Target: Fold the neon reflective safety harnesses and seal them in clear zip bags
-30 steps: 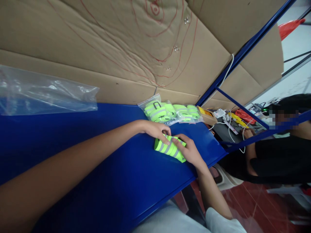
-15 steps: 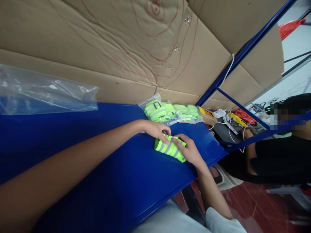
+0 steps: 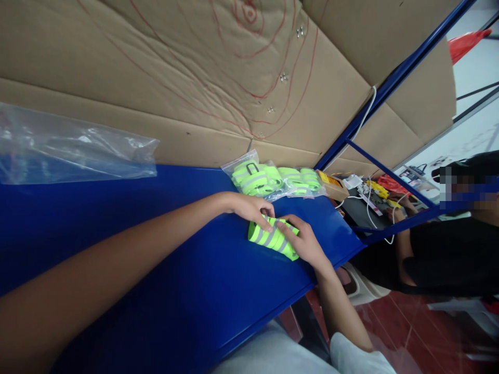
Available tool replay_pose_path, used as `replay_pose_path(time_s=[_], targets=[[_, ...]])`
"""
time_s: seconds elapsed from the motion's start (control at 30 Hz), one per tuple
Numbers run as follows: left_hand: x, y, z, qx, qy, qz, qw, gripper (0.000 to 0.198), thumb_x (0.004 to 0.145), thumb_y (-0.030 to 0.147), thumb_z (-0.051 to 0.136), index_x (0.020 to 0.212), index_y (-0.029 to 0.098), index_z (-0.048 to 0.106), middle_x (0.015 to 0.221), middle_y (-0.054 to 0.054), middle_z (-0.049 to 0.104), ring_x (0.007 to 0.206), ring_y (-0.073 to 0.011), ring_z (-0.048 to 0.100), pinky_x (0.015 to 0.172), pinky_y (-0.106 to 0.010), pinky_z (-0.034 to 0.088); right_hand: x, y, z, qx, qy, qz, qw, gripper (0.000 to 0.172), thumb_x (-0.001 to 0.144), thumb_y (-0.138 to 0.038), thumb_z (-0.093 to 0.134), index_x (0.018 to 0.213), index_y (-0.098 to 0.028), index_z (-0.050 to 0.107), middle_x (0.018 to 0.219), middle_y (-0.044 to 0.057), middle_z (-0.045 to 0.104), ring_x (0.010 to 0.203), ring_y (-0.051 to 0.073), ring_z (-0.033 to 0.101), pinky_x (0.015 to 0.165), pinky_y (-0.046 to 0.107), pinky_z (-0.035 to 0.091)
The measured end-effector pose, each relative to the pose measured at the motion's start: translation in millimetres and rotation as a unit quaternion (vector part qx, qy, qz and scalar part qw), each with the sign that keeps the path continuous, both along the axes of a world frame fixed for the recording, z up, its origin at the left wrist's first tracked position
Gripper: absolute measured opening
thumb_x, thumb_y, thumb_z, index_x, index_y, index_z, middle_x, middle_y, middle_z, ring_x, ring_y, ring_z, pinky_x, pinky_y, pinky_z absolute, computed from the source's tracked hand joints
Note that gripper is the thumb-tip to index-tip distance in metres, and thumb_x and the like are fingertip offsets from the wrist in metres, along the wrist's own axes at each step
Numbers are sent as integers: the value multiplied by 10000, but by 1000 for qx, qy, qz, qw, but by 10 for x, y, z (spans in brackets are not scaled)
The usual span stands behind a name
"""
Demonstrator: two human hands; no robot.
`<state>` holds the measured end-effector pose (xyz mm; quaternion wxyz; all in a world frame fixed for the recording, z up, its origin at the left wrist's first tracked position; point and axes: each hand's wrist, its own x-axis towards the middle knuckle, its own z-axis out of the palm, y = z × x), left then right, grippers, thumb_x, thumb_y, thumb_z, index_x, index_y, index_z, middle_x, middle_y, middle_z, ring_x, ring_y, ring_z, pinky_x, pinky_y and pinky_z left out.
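Note:
A rolled bundle of neon-yellow reflective straps (image 3: 268, 238), with grey stripes, lies on the blue table (image 3: 187, 291) near its right end. My left hand (image 3: 255, 209) grips the bundle's far left side, thumb on top and fingers curled behind it. On the right part of the bundle, my right hand (image 3: 302, 240) is closed around it with fingers over the top. The undersides of the rolls and some fingertips are hidden. Just behind my hands lie clear bags of similar neon straps (image 3: 255, 179), one showing a black buckle.
A clear plastic bag (image 3: 78, 150) lies at the back left against a cardboard panel (image 3: 175, 67). A small cardboard box (image 3: 333, 187) stands beyond the bagged straps. Right of a blue metal frame (image 3: 393, 83), a co-worker in a black top (image 3: 448, 254) sits at another bench.
My hands and the strap bundle hold the same position. On the right, the co-worker's head and hands have shifted slightly.

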<state>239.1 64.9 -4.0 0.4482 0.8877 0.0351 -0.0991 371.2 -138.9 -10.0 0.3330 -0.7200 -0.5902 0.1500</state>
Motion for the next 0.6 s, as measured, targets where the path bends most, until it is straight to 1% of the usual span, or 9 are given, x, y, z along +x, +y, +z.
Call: replay_pose_path(time_s=[0.4, 0.6], targets=[[6, 2, 0, 9, -2, -3, 1000, 701, 682, 644, 714, 1214, 194, 644, 1297, -100, 645, 1130, -274, 579, 938, -335, 466, -8, -4, 6, -1, -3, 0, 1000, 346, 1004, -532, 546, 1045, -227, 704, 1062, 29, 733, 999, 208, 679, 862, 299, 462], [11, 13, -19, 11, -6, -3, 1000, 668, 688, 660, 719, 1188, 224, 645, 1261, -76, 666, 1122, -251, 578, 937, -316, 466, -14, -1, 22, -2, -6, 2, 1000, 351, 1008, -526, 537, 1048, -221, 707, 1069, 36, 735, 995, 209, 679, 860, 293, 461]])
